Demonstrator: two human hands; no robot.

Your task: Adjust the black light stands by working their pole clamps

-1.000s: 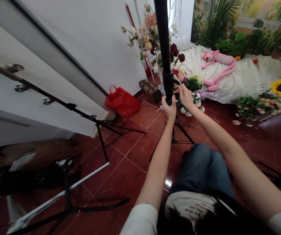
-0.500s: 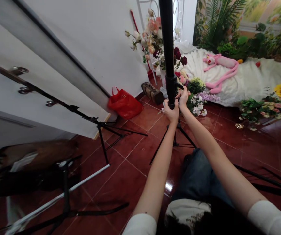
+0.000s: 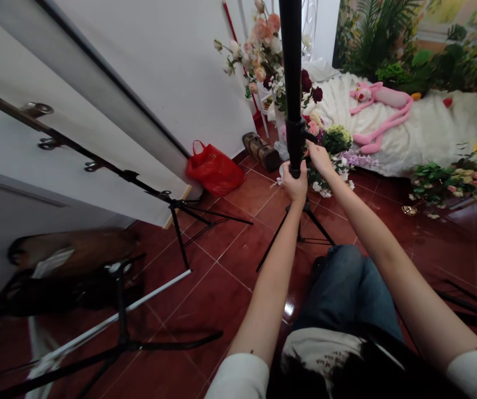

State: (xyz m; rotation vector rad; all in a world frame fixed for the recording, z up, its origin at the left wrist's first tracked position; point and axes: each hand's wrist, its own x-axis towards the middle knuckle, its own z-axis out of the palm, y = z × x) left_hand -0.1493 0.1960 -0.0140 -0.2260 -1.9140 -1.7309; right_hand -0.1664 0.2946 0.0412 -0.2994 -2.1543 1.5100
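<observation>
A black stand pole point(image 3: 291, 72) rises upright in front of me, its tripod legs spread on the floor below. My left hand point(image 3: 295, 180) is wrapped round the lower end of the pole, just under the collar. On the right side of the collar point(image 3: 296, 133) a small black knob point(image 3: 309, 136) sticks out. My right hand point(image 3: 318, 157) has its fingers closed at that knob, a little higher than my left hand. Flowers show behind both hands.
A red bag point(image 3: 215, 169) and a patterned case point(image 3: 260, 151) lie by the wall. Another black tripod point(image 3: 175, 206) stands left; a black stand base point(image 3: 124, 344) and white pole point(image 3: 155, 296) lie nearer. Right are a pink plush toy point(image 3: 390, 97) and flowers point(image 3: 454, 180).
My right hand has shifted from beside the pole to the knob, a little apart from my left hand. The whole view has moved slightly.
</observation>
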